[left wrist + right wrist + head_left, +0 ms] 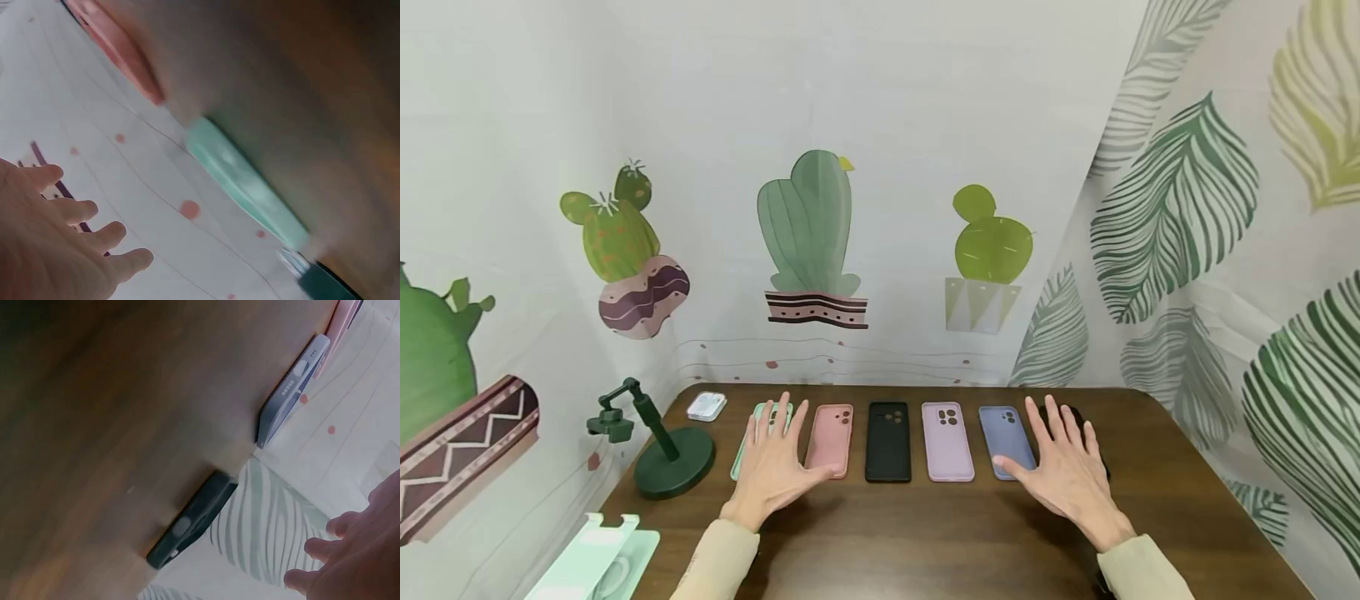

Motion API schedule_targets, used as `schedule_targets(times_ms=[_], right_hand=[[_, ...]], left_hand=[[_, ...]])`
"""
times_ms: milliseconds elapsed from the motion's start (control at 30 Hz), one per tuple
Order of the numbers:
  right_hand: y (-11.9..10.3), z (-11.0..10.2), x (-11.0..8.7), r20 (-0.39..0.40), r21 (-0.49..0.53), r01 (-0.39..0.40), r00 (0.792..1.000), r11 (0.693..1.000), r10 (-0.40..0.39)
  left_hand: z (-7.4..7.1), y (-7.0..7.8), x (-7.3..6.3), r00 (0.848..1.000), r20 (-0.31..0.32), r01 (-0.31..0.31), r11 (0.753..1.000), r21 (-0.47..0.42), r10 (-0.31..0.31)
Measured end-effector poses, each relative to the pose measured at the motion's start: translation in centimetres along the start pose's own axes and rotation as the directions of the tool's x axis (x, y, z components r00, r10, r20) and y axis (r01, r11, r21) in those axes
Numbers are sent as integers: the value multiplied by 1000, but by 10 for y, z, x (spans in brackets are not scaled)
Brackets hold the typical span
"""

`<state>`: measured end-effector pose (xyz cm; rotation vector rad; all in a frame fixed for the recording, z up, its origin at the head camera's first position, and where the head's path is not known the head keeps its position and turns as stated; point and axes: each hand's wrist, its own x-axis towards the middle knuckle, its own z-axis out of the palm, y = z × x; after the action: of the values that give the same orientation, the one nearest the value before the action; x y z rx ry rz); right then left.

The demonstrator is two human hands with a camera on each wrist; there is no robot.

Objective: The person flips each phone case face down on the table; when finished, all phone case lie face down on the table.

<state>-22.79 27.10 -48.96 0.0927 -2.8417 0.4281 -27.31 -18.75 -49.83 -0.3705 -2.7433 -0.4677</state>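
Head view: the left hand [775,467], lower left of centre, and the right hand [1067,467], lower right, are spread wide with fingers apart, grasping nothing. Across the middle of the frame, a row of phone cases lies along the far side of a dark brown wood-grain bench [880,533]. From left to right come a mint-green case [739,463], largely covered by the left hand; a pink case [831,437], the left thumb across its lower end; a matte black case [887,450]; a pale lilac case [948,450]; a blue case [1007,437], the right thumb at its lower part; and a dark case [1078,414] mostly behind the right hand. A dark green jointed stand with a round base [674,462] and a small white box [707,406] sit at left; a mint-green folding stand [587,558] fills the lower left corner.

Left wrist view: the hand enters at lower left, well apart from the mint-green case near centre and the pink case at upper left.

Right wrist view: the hand enters at lower right, apart from the dark case below centre and the blue case at upper right.
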Motion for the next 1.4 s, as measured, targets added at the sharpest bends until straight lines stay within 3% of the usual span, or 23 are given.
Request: schedule_targets(times_ms=[267, 500, 767, 1033, 1233, 1400], right_hand=[[18, -15, -15, 4, -24, -5, 1000, 1000, 5], [39, -22, -25, 12, -19, -24, 1000, 1000, 24], [68, -28, -33, 67, -31, -46, 997, 998, 48], [99, -31, -36, 132, -30, -87, 987, 996, 91], [116, -31, -30, 170, -1, -87, 982, 996, 86], [127, -27, -25, 218, 9, -70, 974, 998, 66]], left_hand=[[11, 49, 10, 997, -10, -81, 996, -23, 81], [26, 94, 18, 987, 73, -135, 989, -66, 140], [45, 148, 33, 964, 140, -214, 973, -86, 224], [78, 217, 49, 924, 186, -333, 942, -43, 335], [100, 263, 61, 889, 261, -381, 924, -31, 376], [120, 293, 73, 866, 314, -424, 904, 49, 389]])
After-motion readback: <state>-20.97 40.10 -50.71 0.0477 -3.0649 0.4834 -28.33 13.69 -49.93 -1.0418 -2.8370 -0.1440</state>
